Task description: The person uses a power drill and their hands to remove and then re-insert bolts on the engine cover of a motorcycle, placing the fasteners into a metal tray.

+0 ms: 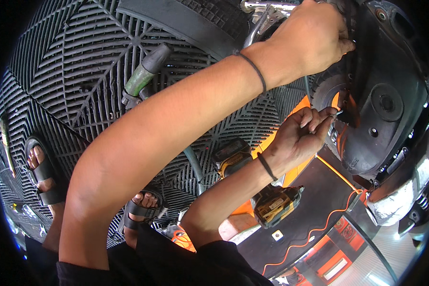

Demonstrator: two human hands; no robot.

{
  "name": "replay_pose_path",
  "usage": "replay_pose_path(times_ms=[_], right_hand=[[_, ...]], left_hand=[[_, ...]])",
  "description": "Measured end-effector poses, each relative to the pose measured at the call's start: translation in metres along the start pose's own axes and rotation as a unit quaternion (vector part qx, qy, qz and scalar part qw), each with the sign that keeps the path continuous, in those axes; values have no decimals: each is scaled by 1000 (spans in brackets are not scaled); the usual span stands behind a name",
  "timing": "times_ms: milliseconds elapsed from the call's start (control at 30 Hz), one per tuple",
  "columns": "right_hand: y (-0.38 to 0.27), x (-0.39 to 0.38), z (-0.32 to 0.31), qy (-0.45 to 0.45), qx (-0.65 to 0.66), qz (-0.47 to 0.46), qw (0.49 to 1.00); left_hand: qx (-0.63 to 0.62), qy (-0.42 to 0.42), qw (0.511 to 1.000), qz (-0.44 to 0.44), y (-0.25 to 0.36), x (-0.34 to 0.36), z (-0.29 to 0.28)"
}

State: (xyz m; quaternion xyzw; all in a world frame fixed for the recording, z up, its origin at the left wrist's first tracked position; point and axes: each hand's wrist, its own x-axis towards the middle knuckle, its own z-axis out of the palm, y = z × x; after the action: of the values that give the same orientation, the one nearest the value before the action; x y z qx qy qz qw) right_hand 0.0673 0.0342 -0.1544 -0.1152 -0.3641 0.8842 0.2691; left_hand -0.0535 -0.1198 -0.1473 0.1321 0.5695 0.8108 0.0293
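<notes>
My left hand (312, 40) is closed at the upper edge of a black plastic body panel (391, 71) on a motorbike. Its fingertips are turned away, so what they grip is hidden. Below it, my right hand (298, 136) has its palm up, with thumb and fingers pinched together at the panel's side. A small silvery metal piece (339, 112) sticks out between those fingertips, too small to name surely. Behind the panel's edge shows part of a dark tyre (329, 90). The panel carries a round raised disc (385, 102) and a small hole under it.
Two yellow-and-black cordless power tools (275, 206) (231, 155) are by my right forearm. A green tool with a black nozzle (140, 78) lies on the black slatted floor mat (81, 62), beyond my left forearm. An orange cord (314, 231) runs at lower right.
</notes>
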Motion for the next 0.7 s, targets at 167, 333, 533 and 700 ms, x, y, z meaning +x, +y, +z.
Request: replay_pose_path(times_ms=[167, 333, 533, 700], right_hand=[[1, 9, 2, -10, -24, 8, 1000], [-3, 21, -4, -3, -38, 11, 999], [-3, 27, -8, -24, -29, 9, 999], [12, 39, -1, -3, -51, -80, 995]], left_hand=[[21, 88, 990, 109, -5, -12, 9], [15, 84, 993, 75, -3, -11, 11], [39, 67, 997, -2, -18, -18, 9], [87, 88, 991, -59, -35, -70, 10]])
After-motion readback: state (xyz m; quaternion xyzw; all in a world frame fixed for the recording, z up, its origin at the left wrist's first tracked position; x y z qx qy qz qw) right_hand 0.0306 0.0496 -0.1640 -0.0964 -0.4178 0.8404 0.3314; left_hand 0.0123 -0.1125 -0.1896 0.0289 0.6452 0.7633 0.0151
